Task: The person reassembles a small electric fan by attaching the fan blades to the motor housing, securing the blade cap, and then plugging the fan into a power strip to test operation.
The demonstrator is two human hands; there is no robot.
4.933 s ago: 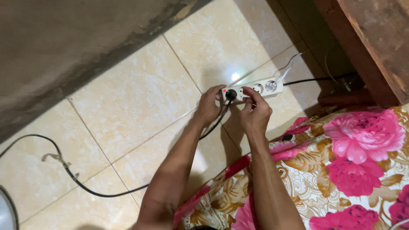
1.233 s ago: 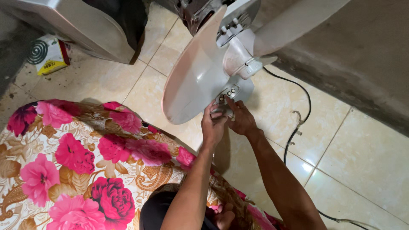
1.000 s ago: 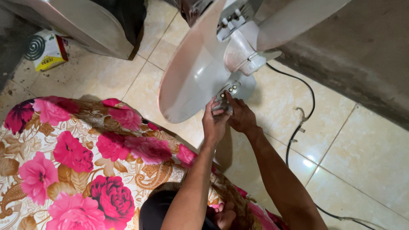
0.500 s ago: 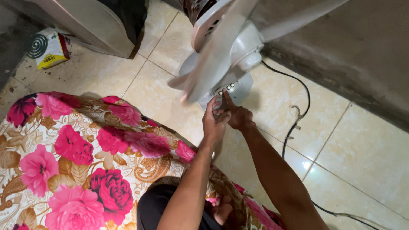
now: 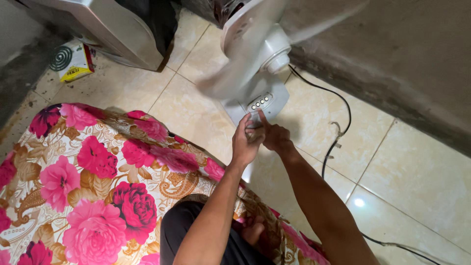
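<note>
Both hands meet at the base of the white plastic standing fan point(image 5: 260, 73), just below its row of round buttons point(image 5: 260, 101). The left hand point(image 5: 245, 142) is curled closed around the lower edge of the control housing; the right hand point(image 5: 275, 137) is mostly folded, its index finger stretched up to the panel. The blurred fan blades point(image 5: 230, 78) hang just above the hands, over the cream tiled floor point(image 5: 392, 162).

One head-worn camera is looking steeply down from above the person's lap, facing the tiled floor point(image 5: 402, 176) and the wall's foot. It is sitting close, at roughly arm's reach of the fan point(image 5: 260, 73), whose blurred top is running out of frame.
</note>
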